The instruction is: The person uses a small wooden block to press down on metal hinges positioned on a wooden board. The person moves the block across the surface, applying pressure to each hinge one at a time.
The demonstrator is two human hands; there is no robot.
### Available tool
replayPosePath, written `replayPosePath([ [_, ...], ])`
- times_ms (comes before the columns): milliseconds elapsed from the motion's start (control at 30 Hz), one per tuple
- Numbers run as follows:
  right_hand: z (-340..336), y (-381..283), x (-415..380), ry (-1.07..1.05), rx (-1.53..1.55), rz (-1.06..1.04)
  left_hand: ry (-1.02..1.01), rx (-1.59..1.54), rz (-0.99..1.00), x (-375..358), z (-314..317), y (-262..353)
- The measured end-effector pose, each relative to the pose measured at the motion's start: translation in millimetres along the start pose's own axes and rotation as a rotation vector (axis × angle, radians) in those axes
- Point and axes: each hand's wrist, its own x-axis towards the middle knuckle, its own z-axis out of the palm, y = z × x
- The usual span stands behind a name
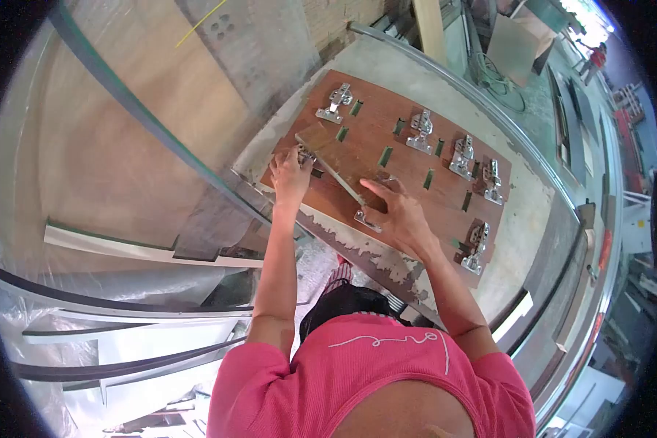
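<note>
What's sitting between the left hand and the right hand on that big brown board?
A brown panel piece with a pale edge, slanting from the left hand towards the right hand, in the head view.

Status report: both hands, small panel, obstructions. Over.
Left hand at small panel's left end. Right hand at right end, grip unclear. Panel over brown board. Several metal hinges around it. Over.

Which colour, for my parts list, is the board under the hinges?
The board is reddish brown, best seen in the head view.

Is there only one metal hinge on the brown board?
No, several metal hinges lie spread across the brown board.
</note>
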Motion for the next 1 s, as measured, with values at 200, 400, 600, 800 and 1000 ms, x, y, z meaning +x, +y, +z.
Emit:
replayPosePath([
  [200,2.8,-8.3,-10.7,-0.009,0.057,0.038,0.088,0.150,0.044,-1.3,9.5,-5.8],
  [400,11.4,-4.4,-24.0,0.027,0.019,0.044,0.064,0.244,0.138,2.1,14.0,-11.7],
  [600,9.7,-0.1,-43.6,0.037,-0.004,0.070,-0.021,0.206,-0.025,5.7,10.9,-3.8],
  [800,-18.3,12.8,-88.4,0.168,0.073,0.057,0.094,0.285,0.131,-3.9,6.4,4.7],
  [1000,-39.8,34.6,-134.0,0.333,0.132,0.102,-0.259,-0.031,0.070,-76.8,-8.5,98.7],
])
